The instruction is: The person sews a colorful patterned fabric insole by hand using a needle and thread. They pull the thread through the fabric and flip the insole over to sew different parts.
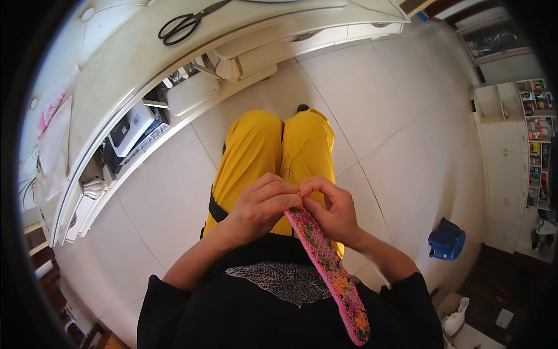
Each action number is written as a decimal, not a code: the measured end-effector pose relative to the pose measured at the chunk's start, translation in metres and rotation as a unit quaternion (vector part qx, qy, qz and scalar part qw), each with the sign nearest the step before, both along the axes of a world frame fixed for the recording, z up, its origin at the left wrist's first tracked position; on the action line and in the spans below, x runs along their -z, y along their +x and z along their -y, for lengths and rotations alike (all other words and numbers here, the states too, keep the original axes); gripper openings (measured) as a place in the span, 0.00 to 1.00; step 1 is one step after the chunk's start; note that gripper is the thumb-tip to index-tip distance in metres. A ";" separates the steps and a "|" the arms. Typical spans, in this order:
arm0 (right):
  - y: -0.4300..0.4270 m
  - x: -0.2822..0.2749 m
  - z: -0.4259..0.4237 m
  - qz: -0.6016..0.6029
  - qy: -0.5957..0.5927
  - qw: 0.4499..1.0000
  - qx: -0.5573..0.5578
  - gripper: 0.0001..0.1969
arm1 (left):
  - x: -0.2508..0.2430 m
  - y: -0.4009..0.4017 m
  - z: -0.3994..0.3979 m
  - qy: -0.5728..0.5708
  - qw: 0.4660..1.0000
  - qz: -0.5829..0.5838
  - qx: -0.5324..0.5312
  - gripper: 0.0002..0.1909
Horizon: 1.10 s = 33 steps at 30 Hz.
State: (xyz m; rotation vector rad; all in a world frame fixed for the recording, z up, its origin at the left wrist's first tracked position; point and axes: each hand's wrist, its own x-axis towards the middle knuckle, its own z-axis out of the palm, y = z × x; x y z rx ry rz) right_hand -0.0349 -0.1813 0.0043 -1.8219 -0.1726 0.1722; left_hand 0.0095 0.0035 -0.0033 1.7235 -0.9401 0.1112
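My left hand (263, 207) grips the upper end of a long, flat embroidered piece (327, 266), shaped like an insole, with a pink edge and a multicoloured floral pattern. Its rounded lower end lies against my black shirt. Close against the left fingertips, my right hand (333, 209) has thumb and index finger pinched together at the same end. Whatever small thing may be between those fingertips is hidden. A thin dark line, perhaps a thread, curves over my yellow trousers (253, 144) just beyond the hands.
Black-handled scissors (181, 28) lie on a cream table (126, 65) ahead of me. Boxes (133, 128) fill its lower shelf. A blue plastic stool (447, 240) stands on the tiled floor at right, near a white cabinet (501, 174). A padded white seat back (100, 17) is beyond the table.
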 end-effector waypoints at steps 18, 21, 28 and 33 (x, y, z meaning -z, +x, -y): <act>0.027 0.069 0.136 -0.142 0.368 0.864 0.313 0.04 | -0.032 -0.019 0.004 -0.337 0.717 -0.610 0.003 0.24; 0.016 0.080 0.152 -0.133 0.195 0.881 0.411 0.06 | -0.035 -0.017 0.007 -0.309 0.755 -0.578 0.003 0.25; 0.003 0.011 0.037 -0.151 0.138 0.975 0.087 0.05 | -0.030 -0.014 0.007 -0.277 0.748 -0.603 -0.008 0.25; -0.005 -0.004 0.021 -0.060 0.081 0.995 0.021 0.07 | -0.027 -0.015 0.010 -0.285 0.739 -0.611 0.002 0.24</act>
